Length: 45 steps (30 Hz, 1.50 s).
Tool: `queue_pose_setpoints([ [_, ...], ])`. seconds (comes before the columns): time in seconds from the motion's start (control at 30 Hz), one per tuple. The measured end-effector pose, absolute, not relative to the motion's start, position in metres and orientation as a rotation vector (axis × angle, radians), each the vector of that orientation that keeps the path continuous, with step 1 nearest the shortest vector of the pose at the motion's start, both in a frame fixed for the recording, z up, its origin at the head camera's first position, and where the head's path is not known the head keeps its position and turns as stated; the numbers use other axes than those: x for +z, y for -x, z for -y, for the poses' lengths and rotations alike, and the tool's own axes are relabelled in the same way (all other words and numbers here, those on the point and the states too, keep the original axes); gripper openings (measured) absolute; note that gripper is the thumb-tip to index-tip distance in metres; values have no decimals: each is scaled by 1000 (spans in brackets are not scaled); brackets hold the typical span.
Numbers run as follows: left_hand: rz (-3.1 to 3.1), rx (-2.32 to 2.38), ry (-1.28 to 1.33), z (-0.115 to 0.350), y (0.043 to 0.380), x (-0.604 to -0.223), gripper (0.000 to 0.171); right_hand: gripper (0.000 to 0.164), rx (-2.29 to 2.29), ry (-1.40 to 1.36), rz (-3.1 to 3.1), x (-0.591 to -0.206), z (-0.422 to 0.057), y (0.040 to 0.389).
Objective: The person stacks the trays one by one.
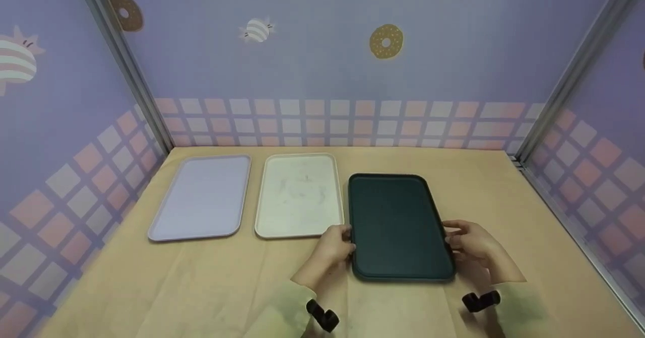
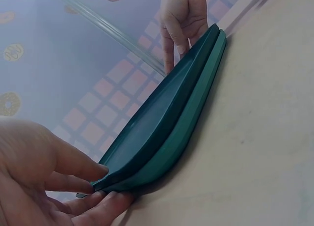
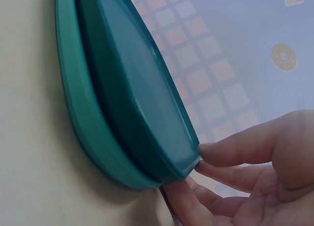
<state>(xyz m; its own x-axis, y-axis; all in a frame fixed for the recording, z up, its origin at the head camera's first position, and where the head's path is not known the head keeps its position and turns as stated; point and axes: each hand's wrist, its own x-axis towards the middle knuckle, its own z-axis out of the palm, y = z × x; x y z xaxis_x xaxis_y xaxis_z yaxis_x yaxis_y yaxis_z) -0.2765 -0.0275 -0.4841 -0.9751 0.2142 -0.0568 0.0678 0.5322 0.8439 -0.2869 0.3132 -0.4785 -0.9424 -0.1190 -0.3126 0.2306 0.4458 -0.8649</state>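
A dark green rectangular tray (image 1: pixel 398 227) lies face up at the right of the table, with a lighter green tray (image 2: pixel 184 132) stacked right under it, seen only in the wrist views. My left hand (image 1: pixel 335 245) holds the left long edge near the front, thumb on the rim and fingers lower at the side. On the opposite edge my right hand (image 1: pixel 471 242) pinches the rim, its thumb (image 3: pixel 225 150) above and other fingers below. In the right wrist view a narrow dark gap runs between the two trays' rims.
A white tray (image 1: pixel 300 197) with grey smudges lies just left of the green ones. Farther left is a pale lilac tray (image 1: pixel 204 197). Patterned walls (image 1: pixel 322 66) and metal posts (image 1: pixel 126 66) enclose the beige table (image 1: pixel 211 287) at the back and sides.
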Motion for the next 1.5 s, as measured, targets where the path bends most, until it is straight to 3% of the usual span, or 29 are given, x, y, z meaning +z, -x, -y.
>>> queue_pose_setpoints([
  [0.77,-2535,1637,-83,78,292,-457,42,61,-1509,-74,-2601,-461,-292,287],
  [1.5,-2718,1752,264,179,311,-435,44,52,-1681,171,-2616,-432,-177,317],
])
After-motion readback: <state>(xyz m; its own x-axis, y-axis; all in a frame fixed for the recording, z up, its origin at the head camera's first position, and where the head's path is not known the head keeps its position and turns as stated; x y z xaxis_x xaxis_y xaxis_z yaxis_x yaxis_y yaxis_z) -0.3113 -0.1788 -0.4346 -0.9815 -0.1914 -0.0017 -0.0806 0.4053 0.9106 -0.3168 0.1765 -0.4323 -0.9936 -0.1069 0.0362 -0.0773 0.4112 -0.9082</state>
